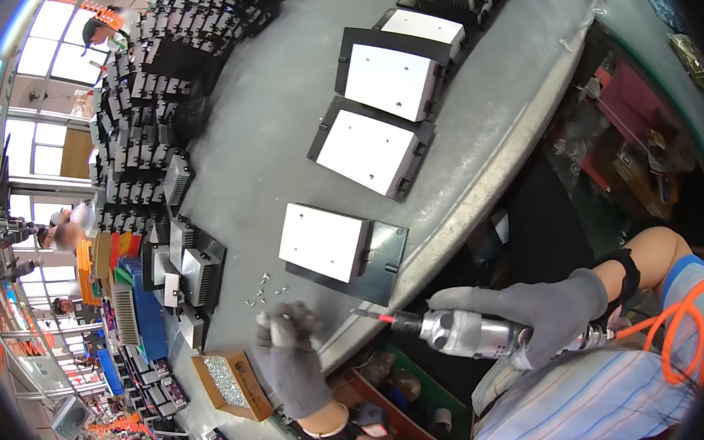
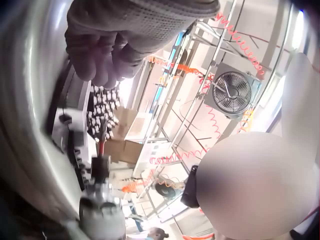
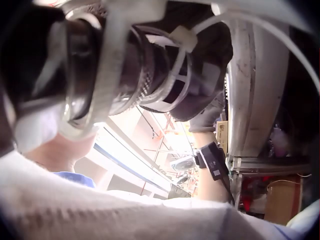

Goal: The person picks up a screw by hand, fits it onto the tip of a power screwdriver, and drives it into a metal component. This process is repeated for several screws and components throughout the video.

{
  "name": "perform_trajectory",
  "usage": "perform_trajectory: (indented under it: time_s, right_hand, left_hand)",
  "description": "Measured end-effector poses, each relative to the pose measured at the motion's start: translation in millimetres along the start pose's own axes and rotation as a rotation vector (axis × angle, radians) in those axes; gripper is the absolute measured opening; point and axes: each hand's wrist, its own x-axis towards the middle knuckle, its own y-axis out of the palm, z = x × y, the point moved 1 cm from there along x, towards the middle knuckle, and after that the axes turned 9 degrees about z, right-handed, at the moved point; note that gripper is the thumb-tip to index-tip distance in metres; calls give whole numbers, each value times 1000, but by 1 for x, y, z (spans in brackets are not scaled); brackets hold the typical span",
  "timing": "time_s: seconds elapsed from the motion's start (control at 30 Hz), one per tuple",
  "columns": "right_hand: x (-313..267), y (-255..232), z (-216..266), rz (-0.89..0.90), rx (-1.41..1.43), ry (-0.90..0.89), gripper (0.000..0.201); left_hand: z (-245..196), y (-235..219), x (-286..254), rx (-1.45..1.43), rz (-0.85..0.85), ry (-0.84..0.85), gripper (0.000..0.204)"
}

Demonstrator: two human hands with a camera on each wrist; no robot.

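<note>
My right hand (image 1: 553, 312), in a grey glove, grips a silver air screwdriver (image 1: 468, 335) by its body. Its red-banded nose and thin bit point left, toward the bench edge. An orange hose (image 1: 682, 322) runs from its rear. Beside several loose screws (image 1: 263, 293) on the bench is my gloved left hand (image 1: 293, 365), its fingers bent inward; I cannot tell whether they hold a screw. In the left wrist view, the bent fingers (image 2: 105, 55) hang above the bit. Just beyond both hands lies a white-topped metal box (image 1: 320, 241) on a dark plate (image 1: 386, 260).
More white-topped boxes (image 1: 367, 148) line the bench toward the top. A cardboard box of screws (image 1: 255, 385) stands left of my left hand. Dense rows of finned units (image 1: 143, 87) fill the far side. Under the bench edge are bins (image 1: 456, 385) with assorted parts.
</note>
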Motion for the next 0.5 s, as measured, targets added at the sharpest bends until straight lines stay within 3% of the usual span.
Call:
perform_trajectory:
  time_s: [0.03,0.13,0.17,0.23,0.3,0.37,0.43,0.5]
  right_hand:
    - [1,0,6,64,20,73,96]
    - [6,5,3,46,-12,-26,95]
    - [7,7,2,43,-7,-63,95]
    - [7,7,-4,26,-84,-104,99]
    - [7,7,4,46,-76,-16,100]
    - [7,6,1,48,-76,-24,100]
    - [8,5,-1,50,-75,-31,101]
    - [7,5,-3,48,-98,-47,101]
  left_hand:
    - [2,11,-6,-2,1,-7,19]
    - [11,29,-14,-284,201,-101,20]
    - [13,32,-15,-285,201,-104,20]
    - [16,40,-19,-252,4,-84,28]
    - [14,40,-21,-231,3,-100,28]
    - [11,39,-20,-209,3,-111,28]
    - [9,37,-20,-164,146,-131,21]
    - [8,35,-19,-119,132,-150,23]
